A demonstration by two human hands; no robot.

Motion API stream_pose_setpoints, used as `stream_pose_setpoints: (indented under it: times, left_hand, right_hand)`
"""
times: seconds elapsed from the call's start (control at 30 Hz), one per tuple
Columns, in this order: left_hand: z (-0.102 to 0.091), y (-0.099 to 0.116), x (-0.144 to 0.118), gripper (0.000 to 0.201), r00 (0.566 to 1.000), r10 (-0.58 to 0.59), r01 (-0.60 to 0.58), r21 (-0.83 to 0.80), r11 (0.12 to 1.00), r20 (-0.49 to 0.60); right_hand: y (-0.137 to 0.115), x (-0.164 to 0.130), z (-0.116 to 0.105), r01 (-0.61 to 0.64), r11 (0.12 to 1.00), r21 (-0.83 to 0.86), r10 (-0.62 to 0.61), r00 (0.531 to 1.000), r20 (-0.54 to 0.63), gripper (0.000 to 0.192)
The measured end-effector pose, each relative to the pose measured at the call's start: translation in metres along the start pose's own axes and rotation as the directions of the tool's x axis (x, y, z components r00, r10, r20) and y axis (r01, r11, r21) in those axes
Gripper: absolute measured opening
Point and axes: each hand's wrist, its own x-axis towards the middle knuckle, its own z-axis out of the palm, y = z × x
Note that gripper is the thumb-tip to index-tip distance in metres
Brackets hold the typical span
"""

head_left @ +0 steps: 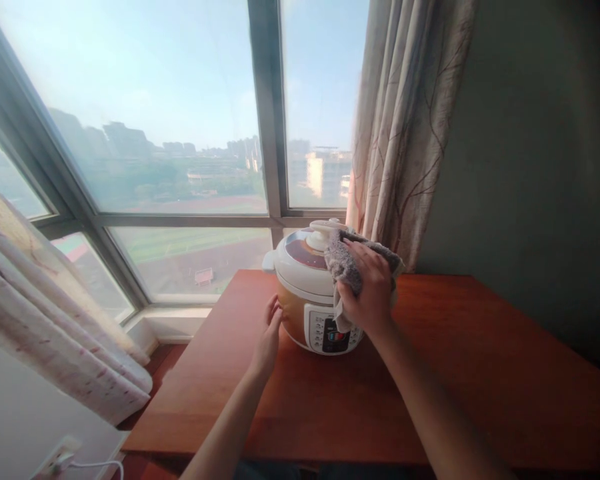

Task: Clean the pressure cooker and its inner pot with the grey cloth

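An electric pressure cooker (pixel 295 313) with a white lid, a gold-brown body and a front control panel stands upright on the wooden table (pixel 215 373). My right hand (pixel 370 283) grips a grey cloth (pixel 343 260) and presses it onto the right side of the lid, hiding that part. The cloth's lower edge hangs down by the top of the panel. Against the cooker's left side rests my left hand (pixel 270 330), its fingers stretched out along the body and holding nothing. The lid's knob (pixel 323 230) shows just left of the cloth.
Large windows (pixel 180 167) rise behind the table. A patterned curtain (pixel 400 133) hangs behind the cooker at the right, and another curtain (pixel 55 320) is at the left. A plug with a white cable (pixel 97 463) sits in the wall socket at lower left.
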Motion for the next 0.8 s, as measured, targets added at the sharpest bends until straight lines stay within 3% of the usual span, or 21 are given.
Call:
stream_pose_setpoints:
  times: [0.1,0.2,0.23,0.3,0.37,0.43,0.6,0.73,0.8]
  left_hand:
    - [0.001,0.002,-0.002,0.053,1.0,0.001,-0.001,-0.015,1.0,-0.002]
    - [0.003,0.002,-0.001,0.05,0.999,0.035,-0.035,-0.015,0.999,-0.01]
    - [0.002,0.002,-0.001,0.049,0.999,0.048,-0.049,-0.016,0.999,-0.011]
    - [-0.001,0.001,0.0,0.047,0.998,0.057,-0.057,-0.024,0.998,-0.004]
    - [-0.007,0.002,0.002,0.046,1.0,0.02,-0.02,-0.048,0.999,0.01]
    - [-0.014,0.003,0.003,0.045,0.999,-0.045,0.046,-0.065,0.997,0.015]
    - [-0.023,0.008,0.001,0.037,0.993,-0.114,0.112,-0.093,0.989,-0.021]
    - [-0.03,0.022,-0.009,0.033,0.985,-0.149,0.135,-0.165,0.977,-0.082]
    - [-0.04,0.034,-0.016,0.027,0.981,-0.162,0.133,-0.242,0.961,-0.108]
  right_hand:
    - [-0.016,-0.017,-0.003,0.138,0.99,-0.012,-0.135,0.983,0.127,0.062]
    - [-0.028,-0.04,-0.002,0.295,0.956,0.004,-0.279,0.9,0.335,0.068]
    - [-0.03,-0.049,0.001,0.36,0.933,0.032,-0.339,0.843,0.418,0.07]
    - [-0.028,-0.068,0.01,0.482,0.863,0.153,-0.479,0.684,0.55,0.076]
    - [-0.02,-0.089,0.021,0.521,0.803,0.29,-0.574,0.544,0.612,0.083]
    - [-0.011,-0.109,0.028,0.472,0.81,0.347,-0.573,0.517,0.636,0.088]
    - [-0.011,-0.14,0.022,0.273,0.846,0.458,-0.531,0.511,0.676,0.084]
    - [-0.036,-0.148,0.015,-0.083,0.875,0.478,-0.383,0.486,0.785,0.084]
    - [-0.052,-0.145,0.016,-0.313,0.811,0.495,-0.32,0.471,0.822,0.079]
